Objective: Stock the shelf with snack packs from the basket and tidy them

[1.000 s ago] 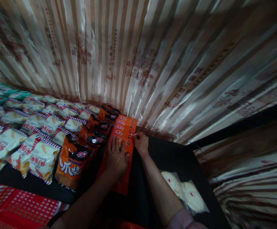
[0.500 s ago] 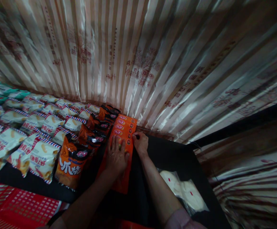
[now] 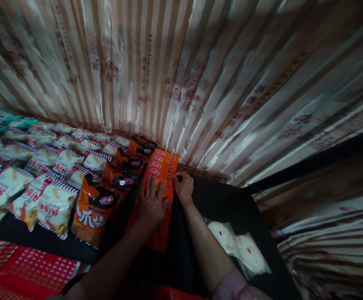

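Observation:
Flat orange snack packets [image 3: 162, 191] lie overlapped in a row on the black tabletop, their repeated oval logos and round marks showing at the far end. My left hand [image 3: 151, 204] rests palm down across the packets, fingers stretched out, hiding their middle. At the row's right edge, my right hand [image 3: 184, 186] is closed, its thumb and forefinger pinched at a packet's edge. Left of the row stand puffed orange-and-black snack bags [image 3: 92, 214], one behind another.
White snack bags [image 3: 54, 204] fill several rows on the left, with green bags [image 3: 21, 123] behind. A red plastic basket [image 3: 37, 266] is at the lower left. Two clear packs of pale round items [image 3: 251, 254] lie at the right. A pleated printed curtain [image 3: 187, 75] hangs behind the table.
The view has shifted very slightly. Both hands keep nearly the same places on and beside the orange packets.

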`<act>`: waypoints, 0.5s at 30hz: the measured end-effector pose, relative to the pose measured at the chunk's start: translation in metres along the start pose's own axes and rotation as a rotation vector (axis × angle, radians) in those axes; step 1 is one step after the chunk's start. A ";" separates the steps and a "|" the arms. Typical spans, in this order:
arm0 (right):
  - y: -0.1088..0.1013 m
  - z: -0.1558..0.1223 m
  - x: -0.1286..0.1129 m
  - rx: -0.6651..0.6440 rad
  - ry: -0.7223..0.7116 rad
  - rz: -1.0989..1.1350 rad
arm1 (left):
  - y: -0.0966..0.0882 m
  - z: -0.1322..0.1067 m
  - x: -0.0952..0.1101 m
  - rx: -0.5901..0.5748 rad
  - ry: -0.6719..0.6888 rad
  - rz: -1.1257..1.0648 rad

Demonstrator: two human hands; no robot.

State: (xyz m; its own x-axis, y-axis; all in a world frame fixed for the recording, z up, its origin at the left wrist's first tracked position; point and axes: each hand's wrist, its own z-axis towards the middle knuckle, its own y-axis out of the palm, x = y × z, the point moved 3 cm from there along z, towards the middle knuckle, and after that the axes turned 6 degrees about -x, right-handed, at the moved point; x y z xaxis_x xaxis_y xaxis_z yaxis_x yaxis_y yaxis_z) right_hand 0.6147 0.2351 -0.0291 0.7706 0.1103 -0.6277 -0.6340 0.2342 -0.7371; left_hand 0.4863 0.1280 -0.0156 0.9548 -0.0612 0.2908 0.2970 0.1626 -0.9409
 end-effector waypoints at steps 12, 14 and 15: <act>-0.003 0.001 0.003 0.003 0.038 0.135 | 0.001 -0.002 0.002 0.018 0.081 0.003; -0.008 -0.002 0.004 0.015 0.047 0.218 | 0.001 -0.003 0.002 0.024 0.078 -0.003; -0.012 -0.004 0.005 0.020 0.055 0.261 | 0.001 -0.003 0.002 0.028 0.078 -0.005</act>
State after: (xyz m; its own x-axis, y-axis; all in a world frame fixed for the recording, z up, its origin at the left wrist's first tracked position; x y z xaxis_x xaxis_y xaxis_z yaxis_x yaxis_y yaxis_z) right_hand 0.6255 0.2287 -0.0247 0.5760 0.1172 -0.8090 -0.8090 0.2239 -0.5435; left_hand 0.4882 0.1253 -0.0168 0.9498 -0.1385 0.2805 0.3034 0.1894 -0.9338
